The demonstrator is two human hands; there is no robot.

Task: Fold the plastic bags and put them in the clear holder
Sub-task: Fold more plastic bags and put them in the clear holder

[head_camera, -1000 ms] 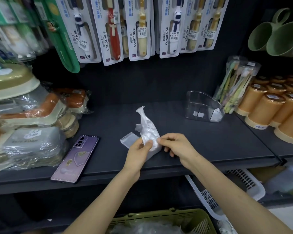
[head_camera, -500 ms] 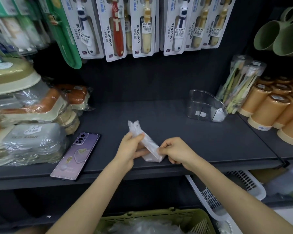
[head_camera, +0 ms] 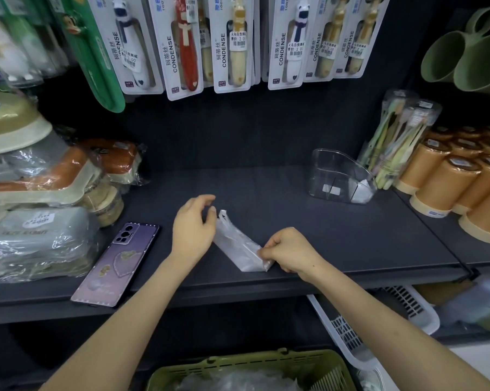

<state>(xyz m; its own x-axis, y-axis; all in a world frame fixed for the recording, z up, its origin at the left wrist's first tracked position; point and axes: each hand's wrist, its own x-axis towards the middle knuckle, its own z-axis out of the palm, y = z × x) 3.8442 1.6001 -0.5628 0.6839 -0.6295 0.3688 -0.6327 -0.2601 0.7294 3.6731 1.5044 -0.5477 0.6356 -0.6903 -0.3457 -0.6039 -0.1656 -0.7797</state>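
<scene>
The dark shelf spans the view. Carded toothbrush packs hang above its back wall. Film-wrapped boxes are stacked at the left end; orange cups stand in rows at the right end, with green mugs above them. Below the shelf, a green basket holds crumpled clear plastic; a white slotted basket sits to its right. A purple phone lies face down near the front left, just beside the wrapped boxes.

The clear holder stands toward the back right, with a tube of toothbrushes just beside it; a folded white bag sits in its right compartment.

The plastic bag is folded into a long narrow strip; it lies flat on the shelf near the front edge, running diagonally from far left to near right, well apart from the holder.

The right hand pinches the near end of the strip between thumb and curled fingers. The left hand lies against the strip's far end with its fingers loosely curved; no grip on the bag is visible.
</scene>
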